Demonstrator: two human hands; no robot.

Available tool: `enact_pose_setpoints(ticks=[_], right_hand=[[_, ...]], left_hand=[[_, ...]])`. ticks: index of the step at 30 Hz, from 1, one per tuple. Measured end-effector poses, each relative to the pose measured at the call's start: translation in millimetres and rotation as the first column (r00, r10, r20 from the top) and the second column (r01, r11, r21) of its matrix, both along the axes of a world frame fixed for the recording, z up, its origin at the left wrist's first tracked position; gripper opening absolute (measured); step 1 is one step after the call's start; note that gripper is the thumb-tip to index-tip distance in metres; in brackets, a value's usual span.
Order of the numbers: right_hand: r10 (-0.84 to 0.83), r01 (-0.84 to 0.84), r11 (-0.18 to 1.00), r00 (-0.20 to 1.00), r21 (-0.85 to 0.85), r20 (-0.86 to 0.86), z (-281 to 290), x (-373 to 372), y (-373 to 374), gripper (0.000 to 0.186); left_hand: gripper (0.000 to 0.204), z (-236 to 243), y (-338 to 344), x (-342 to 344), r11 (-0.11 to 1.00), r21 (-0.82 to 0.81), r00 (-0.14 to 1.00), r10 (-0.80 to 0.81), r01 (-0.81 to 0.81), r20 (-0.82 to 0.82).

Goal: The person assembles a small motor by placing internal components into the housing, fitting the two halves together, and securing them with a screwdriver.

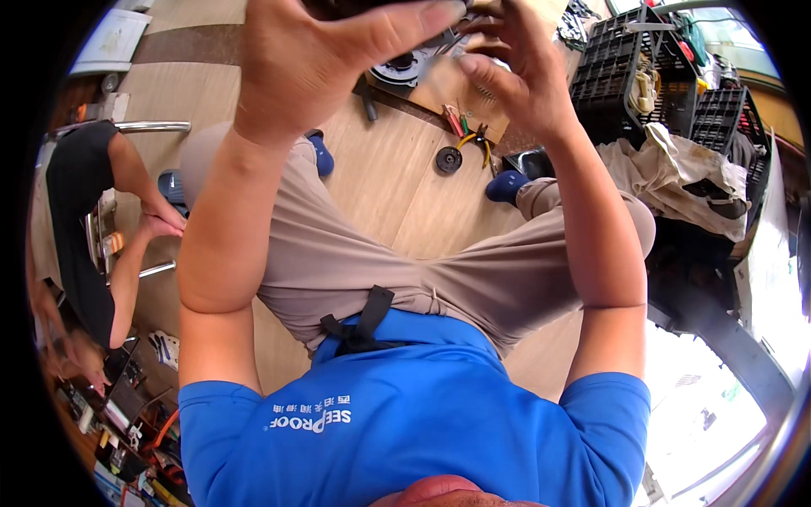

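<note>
Both hands are raised together at the top of the head view. My left hand is closed around a dark object, its thumb stretched along the near side; the frame's edge cuts off most of the object. Across from it, my right hand has bent fingers at the object's right side, its thumb lower and apart. What it grips is mostly hidden. Beneath the hands lie a round metal part and a wooden board. Near the board are yellow-handled pliers, red and green handled tools and a black round disc.
Black plastic crates stand at the right, with a beige cloth below them. Another person sits at the left near a metal-framed seat. Mixed tools crowd the lower left. A dark bar-shaped object lies beside the metal part.
</note>
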State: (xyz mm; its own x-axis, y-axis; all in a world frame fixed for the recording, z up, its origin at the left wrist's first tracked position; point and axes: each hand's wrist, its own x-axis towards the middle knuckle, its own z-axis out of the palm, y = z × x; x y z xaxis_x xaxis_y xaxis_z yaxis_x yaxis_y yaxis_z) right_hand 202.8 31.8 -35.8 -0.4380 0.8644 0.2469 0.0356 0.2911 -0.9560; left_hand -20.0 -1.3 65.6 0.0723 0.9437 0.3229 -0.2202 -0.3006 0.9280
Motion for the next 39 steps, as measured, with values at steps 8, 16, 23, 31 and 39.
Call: enact_pose_setpoints(ticks=[8,16,23,31,39], right_hand=[[0.311,0.045,0.947,0.107,-0.318,0.944,-257,114,-61,0.044],[0.292,-0.122,0.952,0.098,-0.280,0.951,-281,24,-110,0.071],[0.152,-0.186,0.972,0.037,-0.143,0.988,-325,15,-112,0.048],[0.188,-0.221,0.959,0.035,-0.175,0.982,-337,27,-88,0.031],[0.123,0.116,0.977,0.375,-0.178,0.919,-351,58,-92,0.036]], left_hand=[[0.057,-13,20,-29,0.964,0.234,0.991,0.115,-0.126,0.062],[0.042,-18,28,-49,0.947,0.310,0.992,0.053,-0.086,0.113],[0.047,-22,32,-43,0.931,0.352,0.994,0.085,-0.102,0.064],[0.050,-22,31,-34,0.976,0.209,0.987,0.023,-0.056,0.159],[0.049,-20,34,-25,0.968,0.215,0.991,0.130,-0.128,0.003]])
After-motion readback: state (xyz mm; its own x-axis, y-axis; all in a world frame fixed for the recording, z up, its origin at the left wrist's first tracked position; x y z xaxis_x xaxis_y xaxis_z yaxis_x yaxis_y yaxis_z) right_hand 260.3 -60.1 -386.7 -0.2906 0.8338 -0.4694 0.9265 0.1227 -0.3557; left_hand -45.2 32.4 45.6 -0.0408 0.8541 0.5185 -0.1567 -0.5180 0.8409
